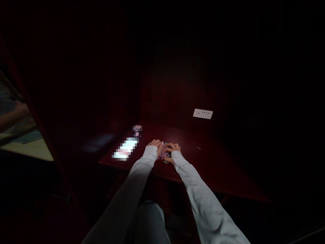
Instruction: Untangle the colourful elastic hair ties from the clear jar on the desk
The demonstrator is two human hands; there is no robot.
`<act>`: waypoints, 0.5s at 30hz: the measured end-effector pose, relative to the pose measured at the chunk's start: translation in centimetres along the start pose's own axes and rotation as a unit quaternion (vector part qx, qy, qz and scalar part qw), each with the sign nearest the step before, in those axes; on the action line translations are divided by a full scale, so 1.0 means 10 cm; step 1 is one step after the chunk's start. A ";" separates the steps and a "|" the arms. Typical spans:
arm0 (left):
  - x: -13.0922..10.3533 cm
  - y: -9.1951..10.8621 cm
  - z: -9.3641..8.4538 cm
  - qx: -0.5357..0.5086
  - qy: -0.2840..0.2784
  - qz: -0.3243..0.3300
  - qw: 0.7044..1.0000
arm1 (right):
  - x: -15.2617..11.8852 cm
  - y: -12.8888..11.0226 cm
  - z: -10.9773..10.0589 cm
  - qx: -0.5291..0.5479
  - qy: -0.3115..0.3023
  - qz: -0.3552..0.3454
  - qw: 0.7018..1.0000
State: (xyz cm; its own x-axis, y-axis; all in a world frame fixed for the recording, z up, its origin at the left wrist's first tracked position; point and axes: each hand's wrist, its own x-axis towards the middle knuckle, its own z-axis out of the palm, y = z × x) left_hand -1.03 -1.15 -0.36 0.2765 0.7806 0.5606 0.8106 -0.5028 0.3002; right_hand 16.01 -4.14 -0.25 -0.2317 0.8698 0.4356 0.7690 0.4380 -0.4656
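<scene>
On the dark red desk [203,169], a small heap of pink, purple and green pieces [161,156] lies between my two hands; its kind is too small to make out. My left hand [155,144] rests at the heap's left side, its fingers stretched forward. From the right, my right hand [173,149] reaches over the heap with curved, spread fingers, the thumb low and apart. Both hands touch or nearly touch the pieces, and they partly cover them.
A bright, pixelated rectangle [126,148] lies on the desk to the left. Behind it stands a small round clear container [137,130]. A white socket plate [203,114] sits on the back wall. Past the left partition, another person's arm [15,115] shows above a pale tabletop [38,149].
</scene>
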 end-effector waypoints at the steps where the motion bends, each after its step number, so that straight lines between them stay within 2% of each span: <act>1: 0.00 0.00 -0.01 -0.001 -0.001 0.002 1.000 | 0.00 0.00 0.00 0.000 -0.002 0.001 1.000; 5: 0.00 0.02 -0.04 -0.005 -0.012 -0.002 1.000 | -0.03 -0.04 -0.01 -0.006 0.017 -0.006 1.000; 9: 0.00 0.04 -0.06 -0.007 -0.024 -0.010 1.000 | -0.05 -0.06 -0.02 -0.011 0.009 -0.009 1.000; 15: 0.00 0.03 -0.03 -0.006 -0.010 -0.006 1.000 | -0.02 -0.02 -0.02 0.005 0.026 -0.011 1.000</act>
State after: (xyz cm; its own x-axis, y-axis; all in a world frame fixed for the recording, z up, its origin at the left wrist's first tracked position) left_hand -0.93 -1.44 -0.07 0.2779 0.7938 0.5410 0.8079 -0.4978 0.3153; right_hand 16.06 -4.45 -0.13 -0.2174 0.8468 0.4854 0.7581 0.4598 -0.4625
